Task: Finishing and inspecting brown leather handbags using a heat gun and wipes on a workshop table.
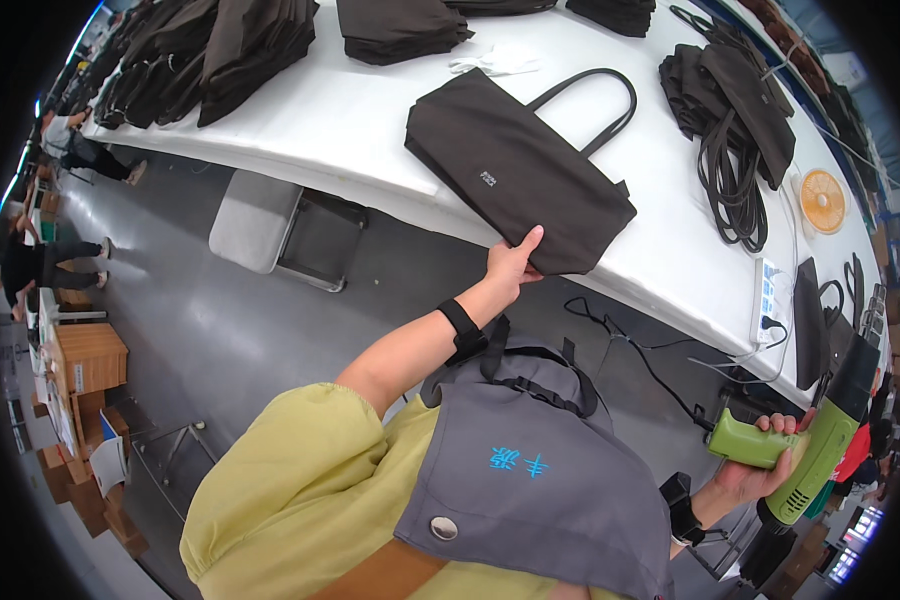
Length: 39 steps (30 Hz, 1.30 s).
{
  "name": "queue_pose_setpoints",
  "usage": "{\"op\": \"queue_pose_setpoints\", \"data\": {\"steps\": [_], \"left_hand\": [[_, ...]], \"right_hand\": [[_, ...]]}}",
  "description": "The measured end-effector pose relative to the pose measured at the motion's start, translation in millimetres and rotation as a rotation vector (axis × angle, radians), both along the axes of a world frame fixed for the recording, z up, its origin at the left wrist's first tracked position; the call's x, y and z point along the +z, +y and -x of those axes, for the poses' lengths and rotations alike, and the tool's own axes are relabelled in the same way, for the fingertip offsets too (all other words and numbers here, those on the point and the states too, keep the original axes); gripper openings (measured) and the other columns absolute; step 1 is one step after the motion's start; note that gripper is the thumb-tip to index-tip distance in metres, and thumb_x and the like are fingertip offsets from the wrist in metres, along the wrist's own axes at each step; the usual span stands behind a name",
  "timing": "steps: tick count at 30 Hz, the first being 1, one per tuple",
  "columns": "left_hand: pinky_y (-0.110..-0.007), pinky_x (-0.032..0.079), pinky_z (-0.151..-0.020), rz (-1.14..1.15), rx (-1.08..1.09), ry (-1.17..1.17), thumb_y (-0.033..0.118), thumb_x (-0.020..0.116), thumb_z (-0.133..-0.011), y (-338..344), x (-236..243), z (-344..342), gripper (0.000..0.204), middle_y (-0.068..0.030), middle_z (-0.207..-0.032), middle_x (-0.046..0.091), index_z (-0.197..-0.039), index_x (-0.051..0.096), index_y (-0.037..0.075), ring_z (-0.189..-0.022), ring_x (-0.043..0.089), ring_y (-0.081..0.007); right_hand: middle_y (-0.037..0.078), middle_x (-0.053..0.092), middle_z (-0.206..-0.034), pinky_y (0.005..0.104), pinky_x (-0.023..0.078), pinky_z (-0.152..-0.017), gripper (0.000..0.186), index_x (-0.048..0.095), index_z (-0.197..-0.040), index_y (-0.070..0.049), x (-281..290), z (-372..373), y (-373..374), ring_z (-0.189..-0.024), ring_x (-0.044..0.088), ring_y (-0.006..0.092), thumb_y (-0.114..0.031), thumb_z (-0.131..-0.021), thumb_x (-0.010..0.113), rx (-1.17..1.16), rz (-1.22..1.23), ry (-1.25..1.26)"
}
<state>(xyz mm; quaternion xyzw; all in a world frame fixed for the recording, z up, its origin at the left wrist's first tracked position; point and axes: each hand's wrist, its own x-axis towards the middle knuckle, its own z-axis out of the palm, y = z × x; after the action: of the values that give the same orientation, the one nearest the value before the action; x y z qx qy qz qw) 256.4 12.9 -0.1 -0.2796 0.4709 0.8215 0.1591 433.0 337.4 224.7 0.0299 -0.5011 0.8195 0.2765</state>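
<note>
A dark brown tote bag (530, 175) lies tilted on the white table, its front edge reaching the table's near edge and its looped handle stretched toward the back right. My left hand (515, 262) grips the near corner of this bag, thumb on top and the other fingers out of sight beneath it. Off the right end of the table, my right hand (755, 478) is wrapped around the handle of a green and black heat gun (822, 455). The gun's metal nozzle points up and away from me, apart from the tote bag.
Stacked dark bags (400, 30) line the table's far side, and bags with long straps (740, 120) lie at the right. A power strip (765, 300) sits near the right edge, with a black cable (655, 375) hanging below. A grey chair (255, 222) stands left.
</note>
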Motion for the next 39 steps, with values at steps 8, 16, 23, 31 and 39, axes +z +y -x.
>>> {"op": "queue_pose_setpoints", "data": {"steps": [8,16,23,31,39], "left_hand": [[-0.034,0.057,-0.054,0.088,0.098,-0.003,0.044,0.057,-0.092,-8.3,20.3,6.1,0.05,-0.0138,-0.079,0.065,-0.09,0.058,-0.007,-0.061,0.065,-0.0221],[-0.037,0.045,-0.065,0.065,0.349,0.03,0.034,0.067,-0.086,2.0,-50.7,25.9,0.04,-0.0109,-0.072,0.062,-0.076,0.058,-0.004,-0.065,0.054,-0.02],[-0.029,0.045,-0.07,0.224,0.232,0.135,0.019,0.069,-0.084,-113.8,-17.9,16.7,0.021,-0.0025,-0.084,0.061,-0.089,0.062,0.0,-0.077,0.053,-0.0119],[-0.034,0.049,-0.082,0.581,-0.069,0.065,0.026,0.061,-0.09,-325.6,-8.8,86.3,0.04,-0.0141,-0.101,0.067,-0.11,0.06,-0.008,-0.09,0.064,-0.0228],[-0.038,0.048,-0.066,1.533,-0.207,-0.041,0.043,0.06,-0.088,-382.9,13.7,123.4,0.047,-0.017,-0.071,0.065,-0.079,0.067,-0.002,-0.067,0.062,-0.0288]], "right_hand": [[0.01,0.041,-0.1,0.0339,0.041,-0.085,0.07,0.023,-0.142,0.003,10.9,-5.6,-23.5,-0.094,0.044,0.0196,-0.007,-0.081,0.056,0.026,-0.028,-0.017],[0.011,0.045,-0.105,0.0346,0.044,-0.086,0.067,0.022,-0.143,0.001,16.2,-9.5,-50.6,-0.099,0.047,0.0198,-0.008,-0.084,0.053,-0.006,-0.12,-0.09],[0.01,0.057,-0.114,0.0312,0.048,-0.086,0.036,0.051,-0.121,0.0,-44.5,17.9,-35.2,-0.1,0.058,0.0172,-0.014,-0.089,0.061,-0.342,-0.695,-0.492],[0.017,0.059,-0.112,0.0361,0.05,-0.083,0.058,0.042,-0.136,-0.003,-122.9,109.7,-36.5,-0.1,0.06,0.0315,-0.001,-0.081,0.06,-0.355,-1.576,-0.399],[0.011,0.06,-0.105,0.0366,0.05,-0.075,0.065,0.039,-0.138,-0.004,-178.1,171.1,-8.0,-0.091,0.059,0.0275,-0.002,-0.076,0.061,-0.279,-1.919,-0.353]]}}
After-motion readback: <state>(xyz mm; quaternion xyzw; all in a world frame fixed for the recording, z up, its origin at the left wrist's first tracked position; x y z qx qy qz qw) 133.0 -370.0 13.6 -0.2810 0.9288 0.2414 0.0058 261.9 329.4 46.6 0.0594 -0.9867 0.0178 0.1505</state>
